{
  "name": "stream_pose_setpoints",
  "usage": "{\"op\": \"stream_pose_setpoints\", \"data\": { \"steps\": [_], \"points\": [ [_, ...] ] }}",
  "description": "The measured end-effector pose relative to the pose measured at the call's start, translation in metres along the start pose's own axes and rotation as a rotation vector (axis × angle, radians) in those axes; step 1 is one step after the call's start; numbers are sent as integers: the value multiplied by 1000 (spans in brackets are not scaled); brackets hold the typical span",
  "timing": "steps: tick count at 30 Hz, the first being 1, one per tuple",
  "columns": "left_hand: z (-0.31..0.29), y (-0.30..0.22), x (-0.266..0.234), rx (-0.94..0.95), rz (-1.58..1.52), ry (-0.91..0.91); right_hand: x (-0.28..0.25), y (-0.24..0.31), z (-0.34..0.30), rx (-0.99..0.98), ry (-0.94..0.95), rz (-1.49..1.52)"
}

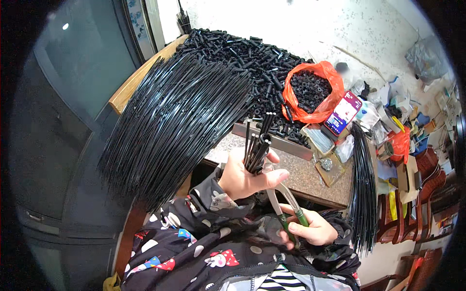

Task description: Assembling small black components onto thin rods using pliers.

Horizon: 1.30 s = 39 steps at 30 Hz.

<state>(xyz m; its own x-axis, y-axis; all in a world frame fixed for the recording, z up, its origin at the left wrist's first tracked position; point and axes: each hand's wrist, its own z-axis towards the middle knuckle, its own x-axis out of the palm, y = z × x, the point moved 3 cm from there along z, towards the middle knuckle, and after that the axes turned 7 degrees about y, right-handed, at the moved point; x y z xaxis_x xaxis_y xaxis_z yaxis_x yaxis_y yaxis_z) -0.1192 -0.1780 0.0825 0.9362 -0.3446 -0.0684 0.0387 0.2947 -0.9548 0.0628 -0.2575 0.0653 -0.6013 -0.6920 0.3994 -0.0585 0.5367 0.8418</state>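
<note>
My left hand (242,177) is closed around a small bunch of thin black rods (257,145) that point up and away from me. Below it, my right hand (310,228) grips the green handles of a pair of pliers (286,203), whose metal jaws reach up to the base of the bunch. A large fan of long black rods (170,121) lies over the table's left side, right beside my left hand. A heap of short black tube pieces (242,53) covers the table behind it.
An orange plastic bag (313,92) full of black pieces sits on the speckled stone table (296,169), next to a phone (342,114). Another bundle of black rods (363,189) hangs over the table's right edge. Clutter and wooden chairs (422,194) stand at the right.
</note>
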Motion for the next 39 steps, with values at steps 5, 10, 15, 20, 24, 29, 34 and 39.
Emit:
{"op": "stream_pose_setpoints", "data": {
  "steps": [5, 10, 15, 20, 24, 29, 34, 39],
  "points": [
    [3, 22, 4, 72, 20, -53, -9, 6, -7, 104, -348, -666],
    [8, 14, 2, 89, 27, 40, -5, -5, 5, -254, -588, -975],
    [8, -3, 11, 51, -189, -8, -4, -20, 15, -367, -434, -550],
    [1, -7, 5, 86, -243, -69, 12, -3, 23, -367, -585, -769],
    [5, 0, 7, 109, 59, -136, 8, -18, 28, -339, -589, -622],
    [4, -2, 9, 79, -201, 33, -6, 5, 10, -338, -565, -820],
    [-6, 13, -2, 90, -154, -17, -87, -27, -3, -254, -980, -1117],
    [-19, 45, -5, 132, -140, -1, -133, -79, -5, -13, -1269, -1438]
  ]
}}
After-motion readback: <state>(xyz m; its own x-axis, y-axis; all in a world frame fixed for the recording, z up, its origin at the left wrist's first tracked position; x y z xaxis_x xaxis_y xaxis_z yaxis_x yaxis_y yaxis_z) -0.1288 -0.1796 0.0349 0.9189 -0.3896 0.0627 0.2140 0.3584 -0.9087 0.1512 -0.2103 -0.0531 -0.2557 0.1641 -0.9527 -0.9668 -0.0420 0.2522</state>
